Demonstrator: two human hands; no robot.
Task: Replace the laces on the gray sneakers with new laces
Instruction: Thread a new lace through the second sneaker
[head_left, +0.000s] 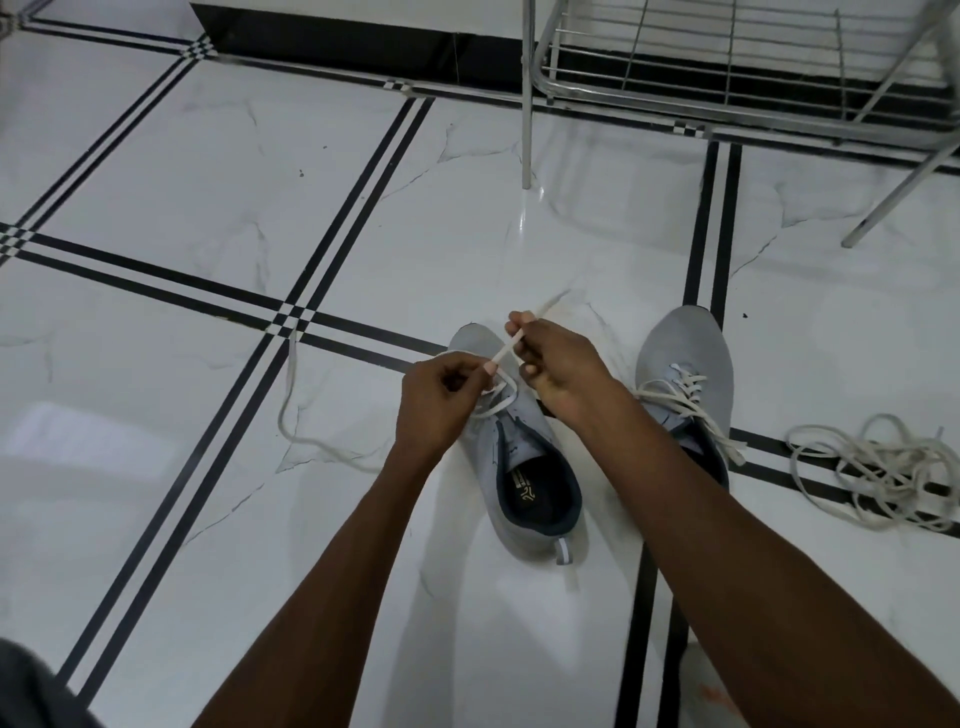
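Observation:
Two gray sneakers stand on the tiled floor. The near one sits in the middle with only its lowest eyelets threaded by a white lace. My right hand pinches one end of that lace and holds it taut above the toe. My left hand grips the lace beside the eyelets. The lace's other end trails off to the left across the floor. The second sneaker to the right is laced in white.
A tangled heap of off-white laces lies on the floor at the right. A metal rack with thin legs stands at the back right, one leg just beyond the sneakers. A dark plinth runs along the back.

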